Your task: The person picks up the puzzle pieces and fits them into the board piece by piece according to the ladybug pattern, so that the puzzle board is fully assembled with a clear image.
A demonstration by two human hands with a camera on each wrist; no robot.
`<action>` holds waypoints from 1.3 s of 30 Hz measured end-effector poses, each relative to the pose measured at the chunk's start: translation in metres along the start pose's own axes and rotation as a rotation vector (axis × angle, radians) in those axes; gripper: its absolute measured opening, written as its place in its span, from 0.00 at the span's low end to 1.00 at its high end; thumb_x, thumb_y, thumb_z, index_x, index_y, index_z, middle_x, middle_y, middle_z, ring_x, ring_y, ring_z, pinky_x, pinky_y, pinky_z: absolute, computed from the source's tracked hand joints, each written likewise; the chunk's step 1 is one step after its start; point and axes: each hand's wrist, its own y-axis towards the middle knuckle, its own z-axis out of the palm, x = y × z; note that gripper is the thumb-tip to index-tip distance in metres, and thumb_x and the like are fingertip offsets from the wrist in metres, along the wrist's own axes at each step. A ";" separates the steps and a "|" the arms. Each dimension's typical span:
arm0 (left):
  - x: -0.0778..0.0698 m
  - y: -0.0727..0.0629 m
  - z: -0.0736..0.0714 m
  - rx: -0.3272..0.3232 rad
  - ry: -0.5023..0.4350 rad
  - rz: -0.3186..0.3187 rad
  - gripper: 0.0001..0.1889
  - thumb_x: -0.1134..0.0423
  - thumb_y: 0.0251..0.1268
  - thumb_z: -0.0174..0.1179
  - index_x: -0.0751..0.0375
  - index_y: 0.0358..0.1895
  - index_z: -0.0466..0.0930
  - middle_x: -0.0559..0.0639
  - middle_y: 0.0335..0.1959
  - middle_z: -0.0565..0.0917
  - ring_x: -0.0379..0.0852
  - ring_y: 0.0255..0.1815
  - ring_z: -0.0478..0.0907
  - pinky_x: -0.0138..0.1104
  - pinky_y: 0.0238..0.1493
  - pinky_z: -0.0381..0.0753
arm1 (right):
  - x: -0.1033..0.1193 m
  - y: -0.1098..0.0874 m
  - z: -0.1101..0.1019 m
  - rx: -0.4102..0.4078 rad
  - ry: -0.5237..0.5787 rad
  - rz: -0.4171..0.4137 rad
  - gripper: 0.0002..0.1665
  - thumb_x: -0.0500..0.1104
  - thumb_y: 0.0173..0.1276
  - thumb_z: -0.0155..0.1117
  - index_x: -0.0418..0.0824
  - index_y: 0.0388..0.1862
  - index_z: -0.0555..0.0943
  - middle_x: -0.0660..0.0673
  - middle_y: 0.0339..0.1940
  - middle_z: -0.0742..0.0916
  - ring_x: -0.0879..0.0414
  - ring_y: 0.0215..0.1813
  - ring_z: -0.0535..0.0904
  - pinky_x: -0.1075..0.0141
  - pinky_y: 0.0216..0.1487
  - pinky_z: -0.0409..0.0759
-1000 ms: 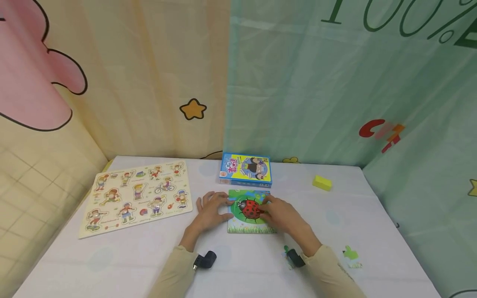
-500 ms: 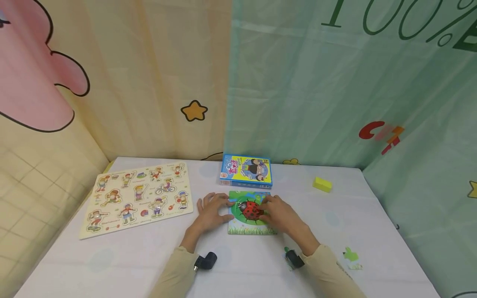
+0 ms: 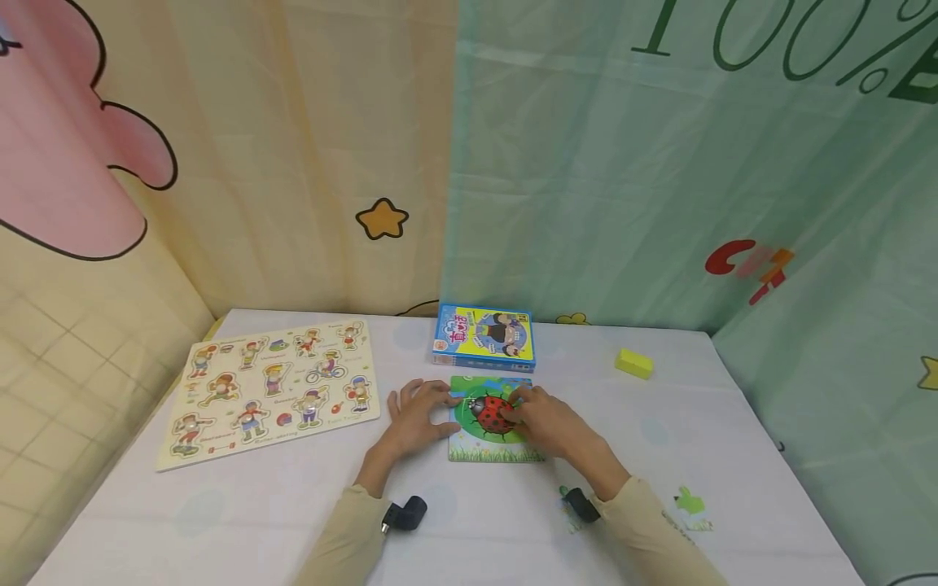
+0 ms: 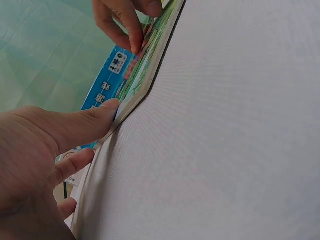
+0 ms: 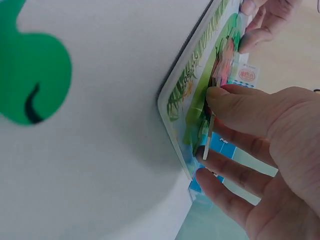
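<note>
A ladybug puzzle board (image 3: 494,455) with a grass border lies flat near the middle of the table. My left hand (image 3: 414,413) touches its left edge, thumb and index finger spread apart; in the left wrist view the thumb (image 4: 90,125) presses the board's rim. Over the board's right half, my right hand (image 3: 550,419) pinches a thin puzzle piece (image 5: 209,137) between thumb and fingers. That piece stands tilted above the board in the right wrist view, and its picture is mostly hidden by the fingers.
A loose green-and-blue puzzle piece (image 3: 691,506) lies at the right; another piece (image 3: 570,514) is partly under the right wrist camera. A blue-yellow box (image 3: 484,336) stands behind the board. A wooden sports-figure puzzle (image 3: 271,387) lies left, and a yellow block (image 3: 633,363) sits back right.
My right hand has shifted very slightly left over the ladybug, with its fingers still pinching. The left hand stays at the board's edge. The head view has tipped slightly.
</note>
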 end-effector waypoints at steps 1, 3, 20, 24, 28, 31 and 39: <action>0.000 0.000 0.000 0.000 -0.001 0.000 0.21 0.58 0.60 0.71 0.55 0.57 0.84 0.56 0.69 0.73 0.66 0.78 0.46 0.68 0.71 0.27 | 0.000 0.000 0.000 0.004 0.003 0.000 0.16 0.39 0.67 0.69 0.44 0.54 0.87 0.43 0.53 0.84 0.47 0.49 0.79 0.55 0.49 0.83; 0.000 0.000 0.000 0.003 0.000 -0.001 0.21 0.58 0.60 0.71 0.55 0.57 0.84 0.56 0.69 0.73 0.66 0.78 0.46 0.67 0.71 0.27 | 0.001 -0.001 0.001 0.003 0.022 0.008 0.17 0.38 0.67 0.69 0.44 0.55 0.87 0.43 0.52 0.84 0.48 0.49 0.79 0.55 0.49 0.83; 0.001 0.000 -0.001 0.001 -0.002 0.007 0.20 0.59 0.60 0.71 0.56 0.57 0.84 0.57 0.69 0.73 0.67 0.78 0.46 0.68 0.71 0.27 | -0.001 -0.004 0.001 0.108 -0.046 0.042 0.22 0.39 0.74 0.61 0.49 0.65 0.80 0.44 0.63 0.79 0.43 0.61 0.73 0.45 0.58 0.77; 0.001 0.000 -0.001 0.002 -0.002 0.008 0.21 0.59 0.60 0.71 0.56 0.57 0.84 0.57 0.68 0.73 0.67 0.78 0.47 0.68 0.71 0.27 | 0.002 -0.010 0.001 0.124 -0.052 0.051 0.24 0.39 0.75 0.60 0.48 0.68 0.78 0.41 0.65 0.78 0.42 0.62 0.74 0.46 0.60 0.77; 0.002 0.000 0.000 0.006 0.012 0.001 0.21 0.58 0.60 0.71 0.54 0.57 0.84 0.56 0.69 0.73 0.67 0.78 0.47 0.68 0.71 0.27 | 0.009 -0.015 0.003 0.113 -0.155 0.039 0.26 0.39 0.73 0.61 0.47 0.69 0.77 0.42 0.66 0.78 0.44 0.65 0.75 0.49 0.67 0.74; 0.003 0.000 0.001 0.005 0.017 -0.002 0.21 0.58 0.61 0.70 0.54 0.57 0.84 0.56 0.69 0.73 0.66 0.78 0.47 0.68 0.71 0.28 | 0.014 -0.018 0.005 0.124 -0.236 0.051 0.29 0.40 0.72 0.62 0.48 0.71 0.74 0.44 0.68 0.78 0.47 0.68 0.74 0.50 0.72 0.69; 0.002 -0.001 0.002 0.002 0.003 0.007 0.21 0.59 0.60 0.70 0.55 0.57 0.84 0.57 0.69 0.73 0.67 0.78 0.47 0.68 0.71 0.27 | 0.011 -0.018 0.003 0.095 -0.265 0.009 0.28 0.37 0.70 0.64 0.48 0.69 0.77 0.44 0.66 0.80 0.46 0.65 0.76 0.51 0.69 0.73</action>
